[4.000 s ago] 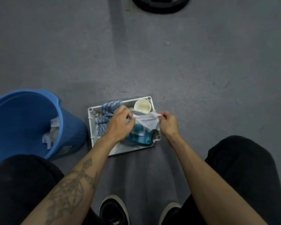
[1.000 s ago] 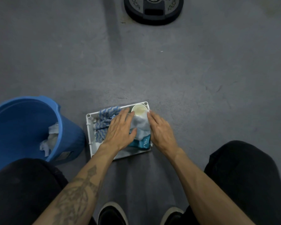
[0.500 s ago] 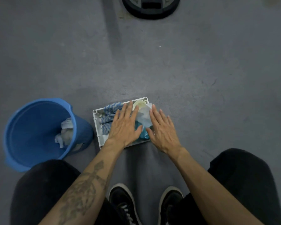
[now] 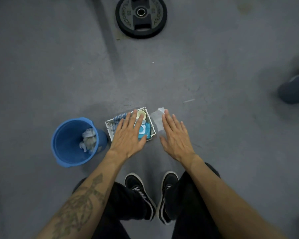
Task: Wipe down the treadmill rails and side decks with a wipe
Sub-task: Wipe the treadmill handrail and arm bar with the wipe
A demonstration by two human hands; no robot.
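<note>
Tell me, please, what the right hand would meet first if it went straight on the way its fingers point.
Probably the white wipe: the right hand points up and slightly left, its fingers already overlapping the sheet's edge. How high the hand is above it is unclear.

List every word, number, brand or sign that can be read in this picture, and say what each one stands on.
"TECHNOGYM": raised lettering on the black weight plate, printed twice around its face, only just legible.
Number beside each brand name on the plate: too blurred to read surely.
Blue wipes pack in the white tray: no print can be made out.
White mark on the left black shoe: a logo, not legible text.
</note>
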